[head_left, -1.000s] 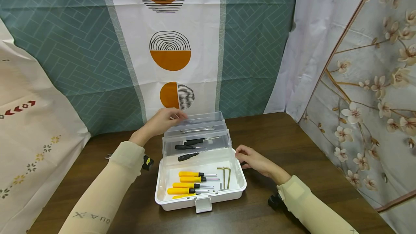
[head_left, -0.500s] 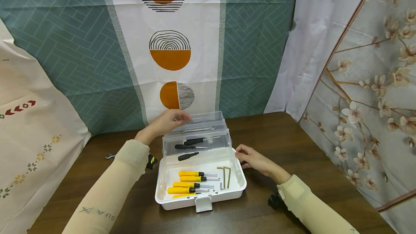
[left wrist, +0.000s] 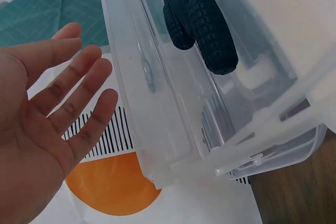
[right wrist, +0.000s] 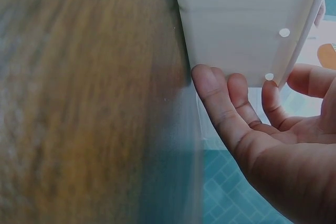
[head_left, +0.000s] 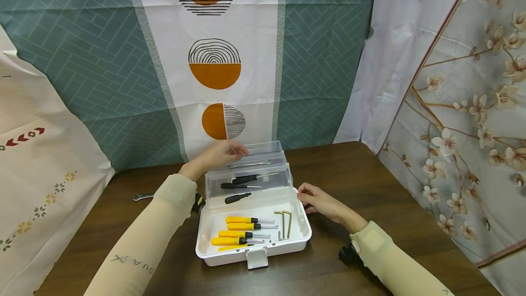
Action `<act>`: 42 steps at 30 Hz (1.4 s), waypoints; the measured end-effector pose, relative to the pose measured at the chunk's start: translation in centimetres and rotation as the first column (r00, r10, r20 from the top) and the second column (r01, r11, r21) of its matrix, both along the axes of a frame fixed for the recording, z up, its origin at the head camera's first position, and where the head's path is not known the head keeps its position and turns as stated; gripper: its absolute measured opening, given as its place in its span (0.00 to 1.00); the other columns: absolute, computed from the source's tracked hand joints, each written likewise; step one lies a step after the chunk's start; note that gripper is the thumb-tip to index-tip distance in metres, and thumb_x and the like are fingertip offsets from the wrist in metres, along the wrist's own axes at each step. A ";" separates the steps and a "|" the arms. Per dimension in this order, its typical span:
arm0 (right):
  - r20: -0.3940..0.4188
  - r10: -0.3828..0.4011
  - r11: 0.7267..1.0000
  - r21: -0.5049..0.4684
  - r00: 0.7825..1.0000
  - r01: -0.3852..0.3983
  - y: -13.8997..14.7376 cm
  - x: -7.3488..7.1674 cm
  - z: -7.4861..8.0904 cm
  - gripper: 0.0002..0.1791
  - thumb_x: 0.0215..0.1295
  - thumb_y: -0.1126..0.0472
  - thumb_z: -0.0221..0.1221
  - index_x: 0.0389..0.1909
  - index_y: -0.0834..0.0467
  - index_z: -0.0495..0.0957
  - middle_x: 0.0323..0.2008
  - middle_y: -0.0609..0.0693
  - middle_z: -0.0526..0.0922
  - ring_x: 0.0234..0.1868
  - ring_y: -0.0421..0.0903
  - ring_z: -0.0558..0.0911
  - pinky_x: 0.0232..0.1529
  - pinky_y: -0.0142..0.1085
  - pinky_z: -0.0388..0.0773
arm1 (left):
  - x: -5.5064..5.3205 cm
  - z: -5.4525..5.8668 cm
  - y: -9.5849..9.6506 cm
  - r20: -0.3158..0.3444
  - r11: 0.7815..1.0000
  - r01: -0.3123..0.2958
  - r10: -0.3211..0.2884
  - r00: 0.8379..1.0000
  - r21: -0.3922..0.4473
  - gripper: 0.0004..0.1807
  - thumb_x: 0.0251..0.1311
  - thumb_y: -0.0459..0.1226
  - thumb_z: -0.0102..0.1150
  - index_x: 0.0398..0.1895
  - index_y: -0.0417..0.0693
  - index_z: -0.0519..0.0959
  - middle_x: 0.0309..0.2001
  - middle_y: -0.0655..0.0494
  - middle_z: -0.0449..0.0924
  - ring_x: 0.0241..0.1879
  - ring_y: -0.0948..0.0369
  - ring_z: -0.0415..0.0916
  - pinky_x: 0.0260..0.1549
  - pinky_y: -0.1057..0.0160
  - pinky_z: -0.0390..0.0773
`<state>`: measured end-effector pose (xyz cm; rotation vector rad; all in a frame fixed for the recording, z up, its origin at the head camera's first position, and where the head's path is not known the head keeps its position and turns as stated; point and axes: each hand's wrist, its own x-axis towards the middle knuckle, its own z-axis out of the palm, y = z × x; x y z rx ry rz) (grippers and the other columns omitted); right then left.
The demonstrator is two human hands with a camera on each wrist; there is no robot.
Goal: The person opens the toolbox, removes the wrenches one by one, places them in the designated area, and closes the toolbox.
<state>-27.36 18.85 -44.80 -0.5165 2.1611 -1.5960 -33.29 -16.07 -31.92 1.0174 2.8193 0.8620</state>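
Resting between the left hand (head_left: 219, 154) and the right hand (head_left: 322, 204) in the head view, the white box (head_left: 229, 258) looks light and stiff, though the yellow screwdrivers (head_left: 242, 226) lying in it, nearer the person than either hand, probably weight its base and could slide. In the left wrist view, the left hand grips nothing: its fingers are parted, just beside the clear trays (left wrist: 163, 124), which I'd guess are slick and fragile, best taken by the rim. In the right wrist view, the right hand's fingers curl onto the box's corner, just above the table (right wrist: 79, 103); that rigid wall seems a sound hold for steadying it.
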 end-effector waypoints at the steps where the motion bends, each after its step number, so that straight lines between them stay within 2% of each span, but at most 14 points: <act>1: -0.001 0.000 1.000 0.000 1.000 0.000 0.0 0.0 0.0 0.15 0.83 0.55 0.49 0.54 0.64 0.70 0.48 0.57 0.80 0.49 0.50 0.82 0.53 0.46 0.81 | 0.0 0.0 0.1 0.008 1.000 -0.001 0.001 1.000 -0.003 0.12 0.73 0.29 0.57 0.53 0.40 0.85 0.50 0.42 0.86 0.49 0.50 0.83 0.51 0.47 0.82; 13: -0.008 0.011 1.000 -0.009 1.000 -0.011 0.0 0.1 0.0 0.15 0.83 0.55 0.50 0.53 0.64 0.70 0.49 0.57 0.80 0.50 0.51 0.82 0.53 0.46 0.81 | -0.3 -0.3 0.9 0.044 1.000 0.013 -0.012 0.999 -0.025 0.13 0.73 0.29 0.55 0.53 0.40 0.86 0.49 0.43 0.86 0.46 0.54 0.81 0.47 0.54 0.82; 18: -0.011 0.016 1.000 -0.009 1.000 -0.016 0.0 0.1 0.0 0.15 0.83 0.55 0.50 0.53 0.64 0.70 0.49 0.57 0.80 0.50 0.51 0.82 0.53 0.47 0.81 | -0.4 -0.4 1.2 0.039 0.998 0.016 -0.013 0.999 -0.062 0.13 0.72 0.29 0.55 0.52 0.41 0.86 0.49 0.44 0.87 0.43 0.56 0.80 0.45 0.57 0.82; 25: -0.014 0.018 1.000 -0.016 1.000 -0.019 0.0 0.1 0.0 0.15 0.83 0.55 0.50 0.54 0.64 0.70 0.49 0.57 0.80 0.50 0.51 0.82 0.53 0.47 0.81 | -0.5 -0.5 1.4 0.060 0.992 0.014 -0.006 0.998 -0.126 0.13 0.73 0.28 0.55 0.54 0.43 0.86 0.48 0.47 0.87 0.48 0.55 0.82 0.49 0.55 0.83; 33: -0.016 0.018 1.000 -0.011 1.000 -0.018 0.0 0.1 0.1 0.15 0.83 0.55 0.49 0.54 0.64 0.70 0.49 0.57 0.79 0.49 0.51 0.82 0.53 0.46 0.82 | -0.3 -0.3 1.8 0.051 0.986 0.016 -0.008 0.999 -0.164 0.12 0.72 0.29 0.58 0.54 0.43 0.86 0.49 0.49 0.87 0.51 0.53 0.83 0.54 0.53 0.82; 42: -0.022 0.016 1.000 -0.011 1.000 -0.016 0.1 0.2 0.1 0.15 0.83 0.56 0.49 0.53 0.65 0.70 0.49 0.58 0.79 0.49 0.51 0.82 0.52 0.46 0.82 | -0.3 -0.4 2.1 0.072 0.978 0.019 -0.004 0.997 -0.206 0.12 0.73 0.31 0.59 0.55 0.44 0.86 0.51 0.50 0.87 0.51 0.54 0.82 0.56 0.53 0.81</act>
